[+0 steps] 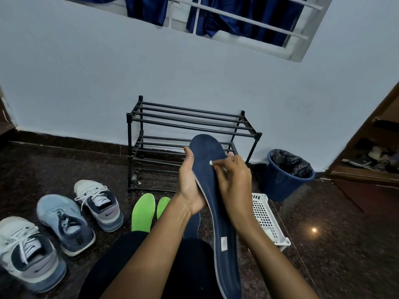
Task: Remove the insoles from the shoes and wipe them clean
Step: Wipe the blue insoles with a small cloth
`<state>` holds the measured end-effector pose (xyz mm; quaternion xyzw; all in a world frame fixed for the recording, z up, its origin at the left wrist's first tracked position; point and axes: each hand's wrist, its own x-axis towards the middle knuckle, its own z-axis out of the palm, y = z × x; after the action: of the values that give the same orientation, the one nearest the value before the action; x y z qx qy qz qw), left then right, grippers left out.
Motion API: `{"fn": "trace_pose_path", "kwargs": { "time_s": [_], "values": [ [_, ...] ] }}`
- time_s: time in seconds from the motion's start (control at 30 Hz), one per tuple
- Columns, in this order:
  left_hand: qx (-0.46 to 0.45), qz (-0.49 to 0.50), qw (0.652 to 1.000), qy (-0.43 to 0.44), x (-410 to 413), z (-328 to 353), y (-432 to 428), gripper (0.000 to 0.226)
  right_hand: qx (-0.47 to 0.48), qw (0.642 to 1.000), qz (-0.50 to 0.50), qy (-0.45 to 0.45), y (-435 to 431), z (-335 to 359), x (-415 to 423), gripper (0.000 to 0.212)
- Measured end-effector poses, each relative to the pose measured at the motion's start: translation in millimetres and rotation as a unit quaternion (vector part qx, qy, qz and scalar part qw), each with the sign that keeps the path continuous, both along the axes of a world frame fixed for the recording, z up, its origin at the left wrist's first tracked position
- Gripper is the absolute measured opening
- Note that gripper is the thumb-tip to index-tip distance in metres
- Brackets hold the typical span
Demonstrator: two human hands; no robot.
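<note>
A long navy insole (218, 214) stands upright in front of me. My left hand (191, 184) grips its left edge from behind. My right hand (232, 176) pinches a small white wipe (211, 162) and presses it against the insole's upper part. Two green insoles (143, 212) lie on the floor behind my left arm. Another navy insole (192, 226) lies on the floor under my left wrist, mostly hidden. Three sneakers stand at the left: a white and navy one (99, 203), a light blue one (64, 223) and a white and grey one (28, 253).
A black shoe rack (190, 126) stands against the wall. A blue bin (285, 175) with a black liner stands to its right. A white perforated basket (267, 221) lies on the floor at my right forearm. An open cupboard (371, 156) is at far right.
</note>
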<state>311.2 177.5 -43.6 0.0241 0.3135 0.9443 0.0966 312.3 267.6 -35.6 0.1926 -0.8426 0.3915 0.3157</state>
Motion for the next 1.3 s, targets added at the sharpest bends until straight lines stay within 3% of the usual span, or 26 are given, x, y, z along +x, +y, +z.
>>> {"fn": "trace_pose_path", "kwargs": {
  "time_s": [0.27, 0.4, 0.57, 0.83, 1.13, 1.3],
  "values": [
    [0.018, -0.002, 1.000, 0.014, -1, -1, -4, 0.090, -0.048, 0.998, 0.044, -0.010, -2, -11, 10, 0.011],
    [0.026, 0.002, 0.999, 0.021, -3, -1, -2, 0.089, -0.036, 0.997, 0.066, -0.019, -2, -10, 17, 0.012],
    [0.019, -0.017, 0.999, 0.027, 1, 3, 0, 0.090, -0.050, 0.998, 0.024, -0.015, 3, 3, -3, 0.011],
    [0.019, 0.027, 0.999, 0.012, -4, -2, -2, 0.087, -0.037, 0.996, 0.075, -0.038, -5, -10, 20, 0.011],
    [-0.028, 0.027, 0.999, -0.003, -1, 1, 1, 0.081, -0.001, 1.000, -0.022, 0.013, 4, 4, -12, 0.009],
    [-0.050, 0.021, 0.998, -0.013, -2, -2, -1, 0.079, -0.026, 0.999, -0.032, 0.017, 2, 2, -11, 0.011]
  ]
}}
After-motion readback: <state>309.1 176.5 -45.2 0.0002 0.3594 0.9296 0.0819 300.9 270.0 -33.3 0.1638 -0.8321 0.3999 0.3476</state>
